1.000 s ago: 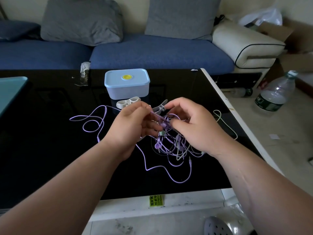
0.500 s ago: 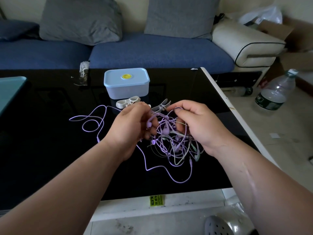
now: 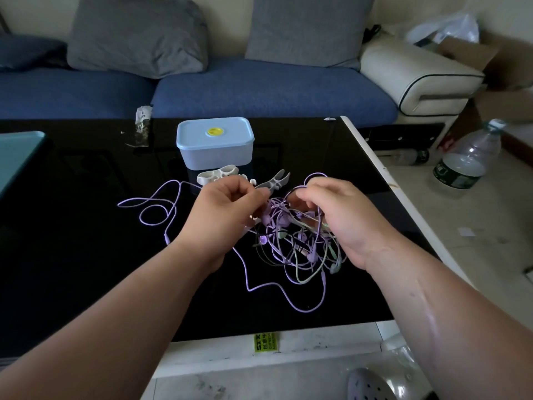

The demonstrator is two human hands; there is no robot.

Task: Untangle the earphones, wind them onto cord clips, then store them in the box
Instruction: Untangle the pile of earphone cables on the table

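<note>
Purple earphones (image 3: 284,222) knot between your left hand (image 3: 222,209) and right hand (image 3: 340,217), both pinching cords; the tangle hides your fingertips. Black glass table (image 3: 72,255), blue sofa (image 3: 259,90) behind.

Two bare hands raised close together, both pinching one tangle.

The left forearm (image 3: 129,298) comes in from the lower left and the right forearm (image 3: 432,298) from the lower right, converging toward the middle of the view. The left hand (image 3: 223,210) shows its back to the camera, knuckles up, with its fingers (image 3: 255,196) curled inward and pinching the earphone cords (image 3: 291,243) at the tangle's upper left. The right hand (image 3: 343,219) is also back-up, wrist bent slightly, with its fingers (image 3: 302,194) curled down and hooked into the top of the same cords. The fingertips of the two hands are near each other, but their contact points are hidden.
</note>
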